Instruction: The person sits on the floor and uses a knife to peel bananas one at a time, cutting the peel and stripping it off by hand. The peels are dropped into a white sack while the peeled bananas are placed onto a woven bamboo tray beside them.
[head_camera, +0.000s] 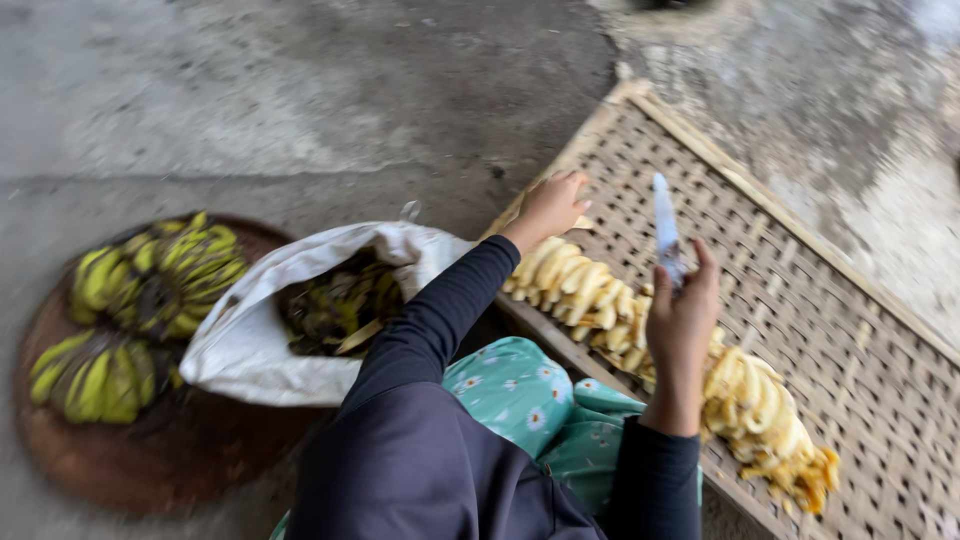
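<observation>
A row of peeled pale-yellow bananas already lies along the near edge of the woven bamboo drying mat, where the left hand rests open beside them, the right hand closed on a pale-bladed knife, while green unpeeled bunches wait left of the mat on a round brown tray.

Left hand stretched forward — right hand raised, fingers clenched.
</observation>
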